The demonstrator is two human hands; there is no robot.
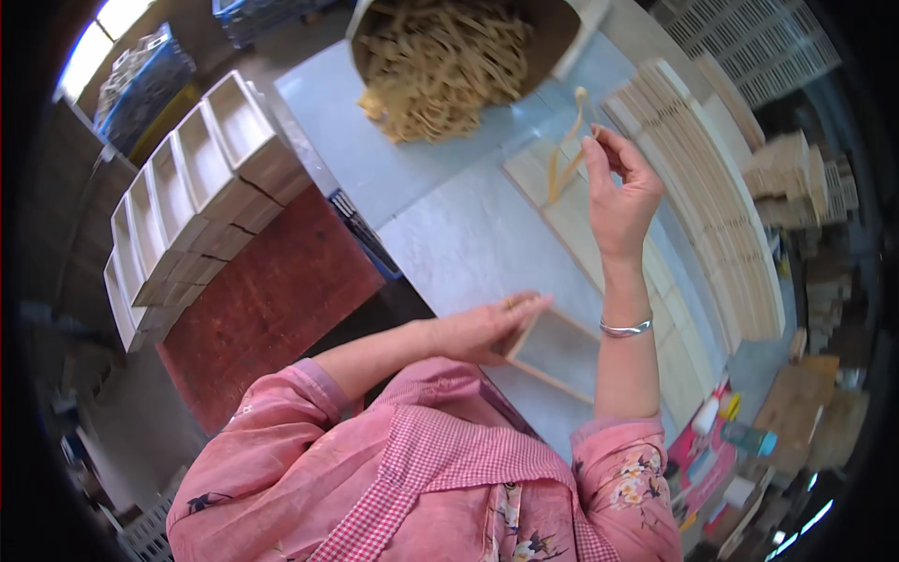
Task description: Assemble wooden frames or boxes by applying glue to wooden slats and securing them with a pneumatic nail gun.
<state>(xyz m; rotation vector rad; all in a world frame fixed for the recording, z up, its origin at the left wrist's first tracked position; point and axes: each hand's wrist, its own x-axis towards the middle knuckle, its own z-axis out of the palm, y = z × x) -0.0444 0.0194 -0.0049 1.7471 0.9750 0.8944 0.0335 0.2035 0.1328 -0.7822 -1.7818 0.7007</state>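
My left hand [494,330] grips one end of a shallow rectangular wooden frame [551,382], low on the grey table close to my body. Part of that frame is hidden behind my right forearm. Farther out and to the right, my right hand [626,197] is raised, pinching a tan rubber band [554,178] between thumb and fingertips. The band hangs in a loose, twisted loop. Beneath it, flat pale wooden panels [585,225] lie in a row along the table. A heap of similar tan bands [445,70] spills from a tipped container [560,33] at the far side.
On the left, several open wooden boxes [178,201] are stacked on a red-brown board [281,304]. Thin wooden boards [707,201] stand in a long row at the right. A teal-capped bottle [747,437] and small items crowd the lower right.
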